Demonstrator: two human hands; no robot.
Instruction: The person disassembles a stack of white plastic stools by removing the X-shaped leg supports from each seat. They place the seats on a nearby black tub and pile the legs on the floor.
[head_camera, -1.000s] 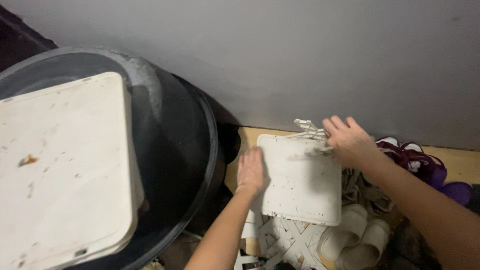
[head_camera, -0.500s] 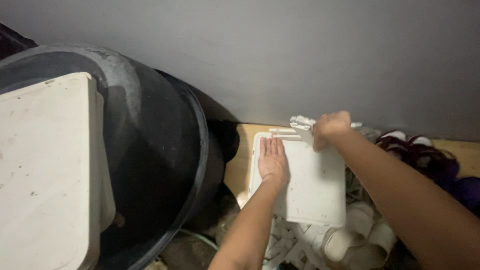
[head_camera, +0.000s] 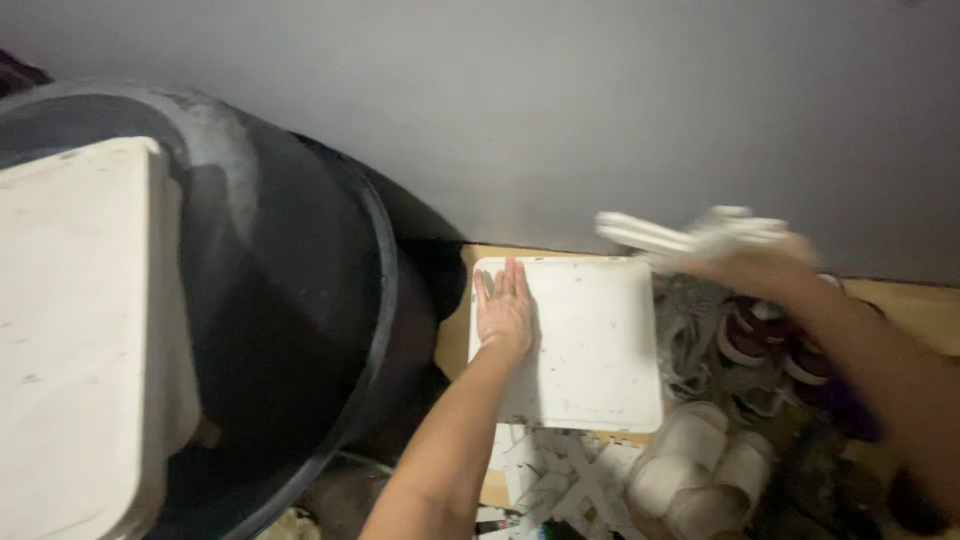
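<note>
My left hand (head_camera: 504, 310) lies flat, fingers together, on the left part of a white square board (head_camera: 592, 342) that rests over a low pile by the grey wall. My right hand (head_camera: 752, 262), blurred by motion, is raised above the board's far right corner and grips a white lattice-like plastic piece (head_camera: 672, 234) that sticks out to the left. The board is speckled with small dark marks.
A large black round tub (head_camera: 300, 300) fills the left, with a white stained slab (head_camera: 80, 340) lying on it. White pipe fittings (head_camera: 700, 472), a white lattice piece (head_camera: 560, 480) and purple-and-white shoes (head_camera: 770, 330) lie around the board on a wooden surface (head_camera: 900, 300).
My right hand has lifted the lattice piece off the board's top edge and swung it to the right. My left hand stays pressed on the board. The view has shifted slightly.
</note>
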